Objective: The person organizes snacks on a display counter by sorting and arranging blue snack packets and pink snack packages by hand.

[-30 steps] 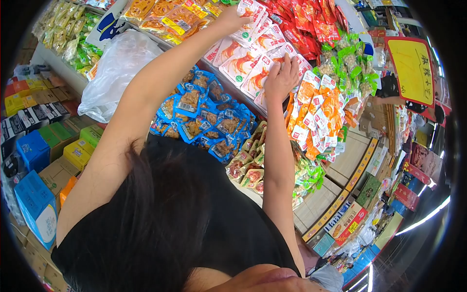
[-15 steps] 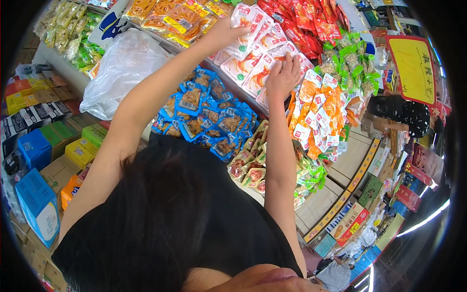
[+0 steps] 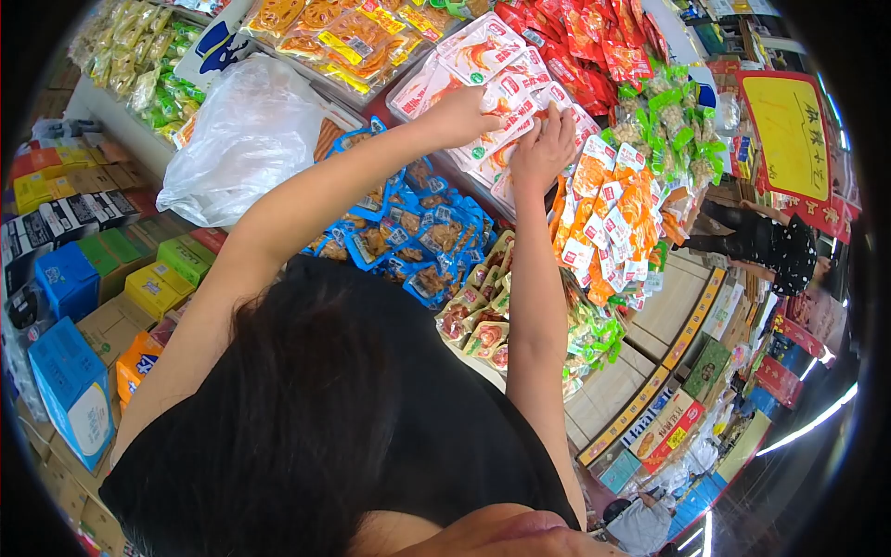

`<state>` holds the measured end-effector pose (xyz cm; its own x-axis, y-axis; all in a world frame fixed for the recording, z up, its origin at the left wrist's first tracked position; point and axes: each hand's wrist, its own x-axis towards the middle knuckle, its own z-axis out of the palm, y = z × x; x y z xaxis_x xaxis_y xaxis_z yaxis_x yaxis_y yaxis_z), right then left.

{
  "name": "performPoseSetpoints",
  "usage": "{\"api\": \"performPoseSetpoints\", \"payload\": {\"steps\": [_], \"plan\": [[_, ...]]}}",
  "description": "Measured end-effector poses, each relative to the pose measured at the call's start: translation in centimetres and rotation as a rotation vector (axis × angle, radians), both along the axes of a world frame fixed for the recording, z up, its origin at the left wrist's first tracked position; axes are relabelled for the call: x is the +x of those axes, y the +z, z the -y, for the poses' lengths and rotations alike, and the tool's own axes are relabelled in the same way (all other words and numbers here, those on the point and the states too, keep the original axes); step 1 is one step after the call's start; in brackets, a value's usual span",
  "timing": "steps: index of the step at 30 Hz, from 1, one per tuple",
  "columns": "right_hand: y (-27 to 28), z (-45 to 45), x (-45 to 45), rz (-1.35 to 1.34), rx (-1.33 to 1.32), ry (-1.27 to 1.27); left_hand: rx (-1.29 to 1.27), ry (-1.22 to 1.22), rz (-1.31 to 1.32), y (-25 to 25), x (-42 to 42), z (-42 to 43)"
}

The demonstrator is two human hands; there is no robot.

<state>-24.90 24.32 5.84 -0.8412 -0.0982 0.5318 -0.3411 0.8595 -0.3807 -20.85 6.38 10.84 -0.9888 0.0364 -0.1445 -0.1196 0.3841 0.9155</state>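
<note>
White snack packets (image 3: pixel 479 48) with red and orange print lie in overlapping layers in a display bin. At the near side of this pile, my left hand (image 3: pixel 459 119) has its fingers closed on the edge of one white packet (image 3: pixel 509 93). My right hand (image 3: pixel 544 148) rests on the packets just to the right, fingers stretched out over them. Blue snack packets (image 3: pixel 441 234) fill the bin below my left forearm. Orange-and-white packets (image 3: pixel 603 218) are heaped right of my right wrist. The undersides of my left fingers are partly hidden.
A white plastic bag (image 3: pixel 246 130) lies on the display at the left. Red packets (image 3: pixel 594 42) and clear packs of orange food (image 3: pixel 348 42) sit behind the pile. Stacked boxes (image 3: pixel 70 278) stand at left. A person (image 3: pixel 789 251) is in the aisle beneath a yellow sign (image 3: pixel 787 135).
My left hand has let go of a white packet, which now lies flat at the pile's far end. It moved down to another packet. My right hand stays nearly in place.
</note>
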Motion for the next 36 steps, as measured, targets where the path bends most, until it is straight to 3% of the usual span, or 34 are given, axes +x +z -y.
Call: {"api": "performPoseSetpoints", "payload": {"steps": [3, 6, 12, 21, 31, 33, 36], "plan": [[0.1, -0.1, 0.0, -0.001, -0.003, 0.007, 0.056, 0.007, -0.102, -3.2, -0.8, -1.0], [0.3, -0.1, 0.2, 0.001, -0.012, 0.015, 0.051, -0.007, -0.061, -2.0, -0.5, -1.1], [0.0, -0.2, 0.0, 0.012, -0.040, 0.037, 0.067, 0.027, -0.120, -4.1, -0.8, -1.9], [0.0, -0.6, 0.1, -0.024, -0.014, 0.044, 0.125, -0.021, -0.090, -2.0, 0.0, -1.4], [-0.1, -0.6, 0.0, -0.019, -0.048, 0.039, 0.104, 0.010, -0.075, -3.9, -0.4, -1.2], [0.0, -0.6, 0.0, 0.005, -0.056, 0.038, 0.351, 0.023, -0.097, -3.9, -0.3, -1.0], [0.0, -0.6, 0.0, 0.020, -0.072, 0.042, 0.438, 0.071, 0.041, -0.9, 0.6, 0.1]]}}
